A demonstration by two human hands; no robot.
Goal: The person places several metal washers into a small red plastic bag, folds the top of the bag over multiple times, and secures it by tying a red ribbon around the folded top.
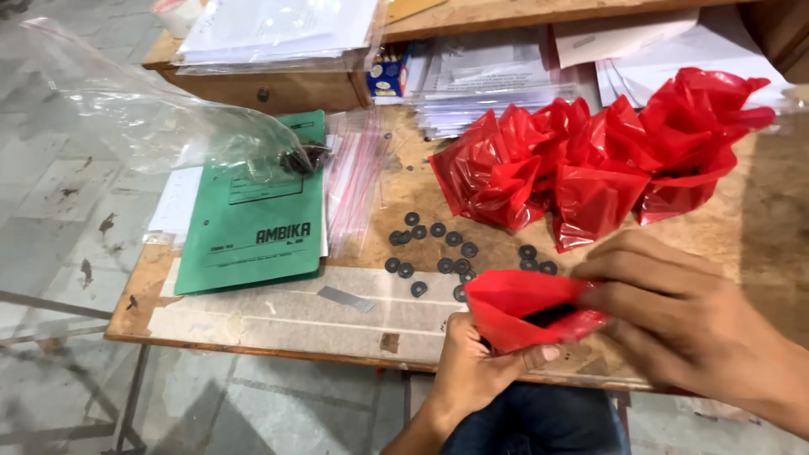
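Red plastic pouch [524, 316], long axis sideways, mouth toward right hand [674, 312]

red plastic pouch [518, 307], red bags [590, 164], black washers [438, 248], green booklet [257, 206], brown wooden table [742, 227].

We see our left hand [476, 358] low at the near edge, coming up from the bottom of the view, its wrist bent and palm turned upward, thumb stretched to the right and fingers curled in a pinch. Our right hand [674, 316] reaches in from the right, forearm running off the lower corner, back facing up, fingers extended leftward, slightly spread and blurred.
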